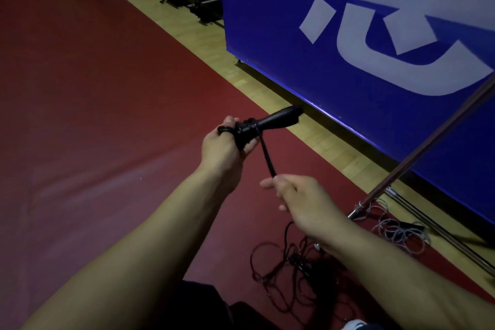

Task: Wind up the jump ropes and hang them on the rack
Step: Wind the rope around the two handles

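My left hand (pixel 223 146) grips the black jump rope handles (pixel 270 122), which point up and to the right, with a few turns of cord wrapped round them near my fingers. A taut black cord (pixel 266 155) runs from the handles down to my right hand (pixel 300 201), which pinches it between thumb and fingers. Below my right wrist the rest of the black rope (pixel 284 273) lies in loose tangled loops on the red floor. No rack is clearly visible.
A big blue banner (pixel 334 35) with white characters stands on the right along a wooden floor strip (pixel 203 43). A slanted metal pole (pixel 428 147) meets the floor by a pale tangled rope (pixel 399 230). Dark equipment (pixel 192 0) sits far back.
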Action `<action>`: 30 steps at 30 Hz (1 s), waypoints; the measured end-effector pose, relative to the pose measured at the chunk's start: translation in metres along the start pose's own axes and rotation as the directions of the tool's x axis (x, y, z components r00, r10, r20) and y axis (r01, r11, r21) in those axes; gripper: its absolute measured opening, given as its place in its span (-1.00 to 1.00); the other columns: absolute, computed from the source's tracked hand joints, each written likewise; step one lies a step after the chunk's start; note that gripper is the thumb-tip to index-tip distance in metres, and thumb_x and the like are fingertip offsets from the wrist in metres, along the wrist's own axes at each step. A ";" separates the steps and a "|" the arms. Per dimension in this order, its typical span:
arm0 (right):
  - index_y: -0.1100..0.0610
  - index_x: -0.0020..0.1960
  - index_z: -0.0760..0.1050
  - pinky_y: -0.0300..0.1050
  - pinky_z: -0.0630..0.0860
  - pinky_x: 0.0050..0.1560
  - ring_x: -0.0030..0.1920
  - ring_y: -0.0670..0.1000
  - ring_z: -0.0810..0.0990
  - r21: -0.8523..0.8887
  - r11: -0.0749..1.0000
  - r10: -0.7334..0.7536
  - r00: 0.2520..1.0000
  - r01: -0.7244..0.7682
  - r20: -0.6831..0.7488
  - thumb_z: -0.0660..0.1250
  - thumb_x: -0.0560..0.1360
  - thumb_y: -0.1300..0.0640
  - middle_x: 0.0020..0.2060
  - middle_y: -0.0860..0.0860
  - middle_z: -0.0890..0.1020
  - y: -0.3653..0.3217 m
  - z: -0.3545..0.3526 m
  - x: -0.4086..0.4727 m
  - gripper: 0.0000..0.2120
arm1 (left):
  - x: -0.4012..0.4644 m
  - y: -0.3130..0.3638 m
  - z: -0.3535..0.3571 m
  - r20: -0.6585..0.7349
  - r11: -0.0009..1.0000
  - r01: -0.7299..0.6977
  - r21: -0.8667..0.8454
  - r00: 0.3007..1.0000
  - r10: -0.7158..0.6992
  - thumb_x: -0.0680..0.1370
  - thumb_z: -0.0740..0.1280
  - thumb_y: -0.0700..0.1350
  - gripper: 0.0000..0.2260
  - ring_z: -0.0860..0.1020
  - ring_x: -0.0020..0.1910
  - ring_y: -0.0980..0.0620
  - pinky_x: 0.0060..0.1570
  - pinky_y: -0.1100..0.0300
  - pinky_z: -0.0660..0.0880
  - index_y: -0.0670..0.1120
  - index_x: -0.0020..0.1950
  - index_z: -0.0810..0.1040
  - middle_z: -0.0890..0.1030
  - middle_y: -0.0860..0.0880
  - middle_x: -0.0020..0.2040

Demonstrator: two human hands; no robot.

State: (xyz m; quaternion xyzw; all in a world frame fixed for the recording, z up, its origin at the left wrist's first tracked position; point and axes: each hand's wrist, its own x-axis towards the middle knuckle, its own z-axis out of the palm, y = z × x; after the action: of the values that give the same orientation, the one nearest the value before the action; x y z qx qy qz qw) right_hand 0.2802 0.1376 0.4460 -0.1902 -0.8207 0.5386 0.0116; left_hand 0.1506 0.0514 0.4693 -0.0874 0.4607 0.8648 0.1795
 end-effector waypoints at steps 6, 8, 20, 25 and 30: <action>0.16 0.13 0.45 -0.15 0.48 -0.55 -0.47 0.09 0.62 0.212 0.920 0.329 0.944 -0.328 0.032 0.06 0.65 0.17 -0.10 0.14 0.60 0.018 -0.002 0.026 -0.80 | -0.026 -0.009 0.002 0.292 0.975 0.036 0.221 0.951 -0.102 0.68 0.16 -0.10 -0.79 0.60 0.07 -0.19 -0.15 0.12 0.63 -0.19 0.04 0.50 0.58 -0.25 0.09; 0.18 0.09 0.50 -0.25 0.32 -0.58 -0.54 -0.02 0.47 0.511 0.793 0.371 0.928 -0.330 0.023 0.08 0.65 0.22 -0.22 0.11 0.61 0.013 -0.011 0.033 -0.78 | -0.030 -0.011 0.003 0.256 0.978 0.028 0.207 0.963 -0.082 0.68 0.17 -0.11 -0.79 0.63 -0.05 -0.10 -0.11 0.10 0.64 -0.20 0.00 0.51 0.58 -0.21 0.02; -0.14 -0.02 0.66 -0.18 0.52 -0.15 -0.17 -0.13 0.59 -0.223 0.962 -0.195 0.967 0.156 -0.162 0.20 0.60 -0.07 -0.20 -0.18 0.60 0.005 -0.023 0.005 -0.75 | -0.004 0.010 0.002 -0.096 0.983 0.022 -0.183 0.995 -0.040 0.69 0.16 -0.19 -0.83 0.60 -0.20 -0.03 -0.30 0.14 0.64 -0.15 -0.08 0.42 0.54 -0.07 -0.18; 0.16 0.01 0.61 -0.02 0.59 -0.19 -0.27 0.04 0.63 -0.478 0.877 -0.121 0.987 0.057 -0.105 0.14 0.64 0.04 -0.18 0.02 0.55 0.026 -0.022 0.029 -0.69 | -0.023 0.006 0.000 0.153 0.990 0.136 -0.022 0.980 -0.131 0.68 0.18 -0.10 -0.79 0.63 -0.22 -0.04 -0.29 0.19 0.59 -0.18 -0.06 0.48 0.58 -0.08 -0.18; 0.04 0.31 0.41 -0.05 0.62 -0.30 -0.33 0.07 0.65 -0.469 0.881 -0.128 0.987 0.070 -0.093 0.14 0.65 0.06 -0.26 0.07 0.62 0.019 -0.026 0.034 -0.74 | -0.028 0.008 0.000 0.252 0.986 0.162 0.041 0.953 -0.167 0.68 0.18 -0.10 -0.80 0.58 -0.18 -0.02 -0.18 0.14 0.59 -0.18 -0.03 0.49 0.57 -0.10 -0.11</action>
State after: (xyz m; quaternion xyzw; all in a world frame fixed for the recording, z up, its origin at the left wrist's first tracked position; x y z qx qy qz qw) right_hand 0.2599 0.1782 0.4332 -0.1776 -0.9320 0.3131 0.0432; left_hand 0.1728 0.0408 0.4840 -0.0116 0.4336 0.8463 0.3093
